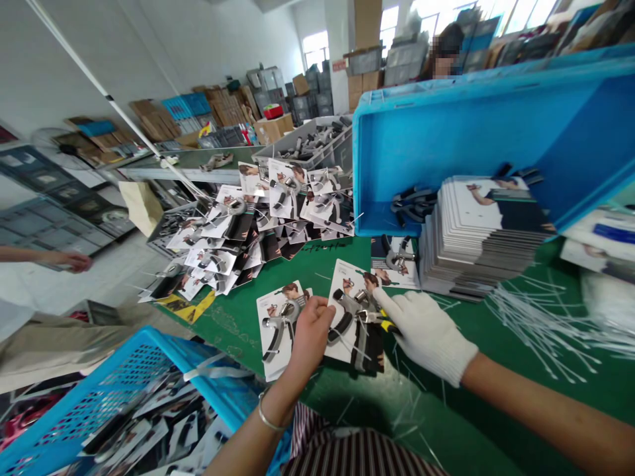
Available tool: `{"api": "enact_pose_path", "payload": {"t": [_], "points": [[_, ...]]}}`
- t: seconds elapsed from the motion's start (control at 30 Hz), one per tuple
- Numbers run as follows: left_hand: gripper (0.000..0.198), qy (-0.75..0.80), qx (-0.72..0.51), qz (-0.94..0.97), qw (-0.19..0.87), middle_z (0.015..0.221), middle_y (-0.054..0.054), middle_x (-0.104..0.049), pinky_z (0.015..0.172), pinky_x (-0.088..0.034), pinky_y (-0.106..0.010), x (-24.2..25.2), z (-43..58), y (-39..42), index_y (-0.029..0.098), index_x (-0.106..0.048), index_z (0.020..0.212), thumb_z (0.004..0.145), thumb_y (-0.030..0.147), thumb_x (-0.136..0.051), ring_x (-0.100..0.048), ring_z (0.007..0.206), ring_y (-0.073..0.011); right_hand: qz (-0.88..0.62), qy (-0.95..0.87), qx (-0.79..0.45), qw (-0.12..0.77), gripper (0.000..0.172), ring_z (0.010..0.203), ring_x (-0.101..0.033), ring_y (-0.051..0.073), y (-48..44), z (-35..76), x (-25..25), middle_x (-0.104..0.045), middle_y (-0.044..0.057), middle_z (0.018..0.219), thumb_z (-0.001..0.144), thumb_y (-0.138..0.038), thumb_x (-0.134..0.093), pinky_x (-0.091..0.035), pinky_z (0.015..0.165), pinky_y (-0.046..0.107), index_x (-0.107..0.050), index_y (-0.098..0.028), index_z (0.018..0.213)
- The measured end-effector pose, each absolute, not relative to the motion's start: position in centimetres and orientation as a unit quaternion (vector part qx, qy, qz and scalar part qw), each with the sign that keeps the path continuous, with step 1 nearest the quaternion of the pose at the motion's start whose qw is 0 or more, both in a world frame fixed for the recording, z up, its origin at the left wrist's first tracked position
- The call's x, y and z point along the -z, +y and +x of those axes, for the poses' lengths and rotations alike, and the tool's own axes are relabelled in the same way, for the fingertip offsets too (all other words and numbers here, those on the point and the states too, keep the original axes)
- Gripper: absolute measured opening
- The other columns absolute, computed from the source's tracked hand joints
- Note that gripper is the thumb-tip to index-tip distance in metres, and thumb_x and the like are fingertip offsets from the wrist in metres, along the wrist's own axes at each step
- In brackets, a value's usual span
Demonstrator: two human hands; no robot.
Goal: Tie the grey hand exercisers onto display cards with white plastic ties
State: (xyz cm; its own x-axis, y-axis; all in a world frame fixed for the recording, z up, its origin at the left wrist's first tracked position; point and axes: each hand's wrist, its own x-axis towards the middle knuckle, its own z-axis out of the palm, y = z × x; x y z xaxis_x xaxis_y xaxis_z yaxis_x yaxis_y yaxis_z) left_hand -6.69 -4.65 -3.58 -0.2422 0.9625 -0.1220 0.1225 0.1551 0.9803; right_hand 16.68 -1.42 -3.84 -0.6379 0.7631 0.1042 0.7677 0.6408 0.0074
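Note:
My left hand (pixel 310 334), bare with a bangle at the wrist, is closed on the left edge of a printed card (pixel 342 272) carrying a grey and black hand grip exerciser (pixel 342 324). My right hand (pixel 429 330), in a white knit glove, grips small cutting pliers (pixel 385 322) with yellow and black handles. Their metal jaws lie against the middle of the held card, by a thin white tie. Another carded hand grip (pixel 272 337) lies left of my left hand, partly hidden by it. One more card with a hand grip (pixel 397 254) rests behind my right hand.
A heap of carded hand grips (pixel 218 254) covers the table's far left. To the right stand a tall card stack (pixel 461 244), a tipped blue crate (pixel 407 145) and loose white cable ties (pixel 546 330). A blue basket (pixel 149 357) sits lower left; a person's hand (pixel 74 262) shows beyond.

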Motion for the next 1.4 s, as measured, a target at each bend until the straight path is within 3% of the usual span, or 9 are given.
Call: {"api": "enact_pose_path", "payload": {"t": [0.17, 0.3, 0.43, 0.53, 0.63, 0.77, 1.1, 1.27, 1.4], "points": [[0.017, 0.622, -0.485, 0.431, 0.438, 0.058, 0.006, -0.05, 0.053, -0.033, -0.022, 4.6, -6.8, -4.5, 0.019, -0.056, 0.078, 0.081, 0.034, -0.063, -0.045, 0.053, -0.011, -0.429, -0.899, -0.086, 0.021, 0.044, 0.093, -0.062, 0.03, -0.7, 17.0, 4.7, -0.067, 0.016, 0.105, 0.085, -0.016, -0.051, -0.047, 0.077, 0.038, -0.058, -0.013, 0.129], [0.016, 0.652, -0.514, 0.406, 0.382, 0.056, 0.007, -0.045, 0.051, -0.032, -0.023, 5.7, -7.2, -3.6, 0.019, -0.054, 0.083, 0.083, 0.033, -0.062, -0.042, 0.05, -0.0112, -0.408, -0.898, -0.16, 0.041, 0.038, 0.096, -0.066, 0.026, -2.4, 16.8, 4.8, -0.07, 0.011, 0.11, 0.085, -0.02, -0.055, -0.051, 0.084, 0.037, -0.062, -0.018, 0.122], [0.018, 0.672, -0.569, 0.384, 0.276, 0.069, 0.005, -0.051, 0.061, -0.039, -0.024, 6.2, -6.9, -2.8, 0.021, -0.049, 0.099, 0.092, 0.036, -0.055, -0.05, 0.062, -0.013, -0.461, -0.813, -0.328, 0.135, 0.043, 0.111, -0.065, 0.025, -5.6, 14.5, 6.1, -0.067, 0.01, 0.126, 0.089, -0.022, -0.05, -0.049, 0.098, 0.04, -0.058, -0.021, 0.131], [0.021, 0.666, -0.609, 0.379, 0.204, 0.082, -0.001, -0.059, 0.071, -0.045, -0.027, 6.3, -5.8, -2.7, 0.02, -0.047, 0.106, 0.094, 0.036, -0.052, -0.059, 0.076, -0.0157, -0.534, -0.734, -0.375, 0.188, 0.054, 0.128, -0.056, 0.027, -6.8, 12.0, 8.2, -0.059, 0.013, 0.14, 0.088, -0.025, -0.051, -0.041, 0.11, 0.045, -0.05, -0.017, 0.141], [0.019, 0.658, -0.628, 0.388, 0.152, 0.085, -0.004, -0.061, 0.076, -0.048, -0.029, 6.2, -4.7, -2.9, 0.019, -0.048, 0.107, 0.095, 0.033, -0.052, -0.063, 0.082, -0.0169, -0.542, -0.697, -0.395, 0.254, 0.059, 0.132, -0.052, 0.026, -6.9, 10.0, 10.2, -0.056, 0.013, 0.142, 0.087, -0.026, -0.051, -0.038, 0.114, 0.045, -0.044, -0.016, 0.145], [0.014, 0.655, -0.623, 0.411, 0.121, 0.084, -0.003, -0.063, 0.08, -0.05, -0.03, 6.2, -4.1, -3.2, 0.019, -0.049, 0.105, 0.096, 0.029, -0.052, -0.065, 0.082, -0.0161, -0.53, -0.696, -0.36, 0.325, 0.06, 0.132, -0.05, 0.027, -6.8, 9.2, 11.6, -0.055, 0.013, 0.141, 0.087, -0.024, -0.052, -0.037, 0.114, 0.047, -0.043, -0.018, 0.145], [0.016, 0.644, -0.625, 0.417, 0.142, 0.093, -0.007, -0.067, 0.081, -0.051, -0.03, 6.7, -4.0, -3.3, 0.018, -0.048, 0.109, 0.098, 0.029, -0.05, -0.067, 0.088, -0.0166, -0.528, -0.693, -0.357, 0.337, 0.052, 0.128, -0.054, 0.027, -7.0, 8.9, 10.8, -0.059, 0.013, 0.138, 0.087, -0.022, -0.053, -0.04, 0.112, 0.046, -0.049, -0.017, 0.139], [0.018, 0.637, -0.637, 0.397, 0.178, 0.099, -0.008, -0.066, 0.085, -0.049, -0.031, 7.2, -3.9, -3.4, 0.019, -0.048, 0.11, 0.099, 0.032, -0.049, -0.066, 0.093, -0.0172, -0.513, -0.687, -0.406, 0.316, 0.037, 0.11, -0.066, 0.024, -6.6, 9.1, 9.2, -0.07, 0.01, 0.121, 0.089, -0.022, -0.05, -0.05, 0.098, 0.039, -0.059, -0.019, 0.125], [0.019, 0.649, -0.631, 0.374, 0.203, 0.087, -0.004, -0.065, 0.082, -0.048, -0.03, 6.8, -4.4, -3.3, 0.018, -0.051, 0.106, 0.095, 0.033, -0.054, -0.064, 0.083, -0.0169, -0.501, -0.688, -0.447, 0.275, 0.027, 0.094, -0.07, 0.024, -7.4, 9.5, 7.8, -0.074, 0.007, 0.104, 0.087, -0.024, -0.054, -0.054, 0.085, 0.035, -0.065, -0.021, 0.111]]}}
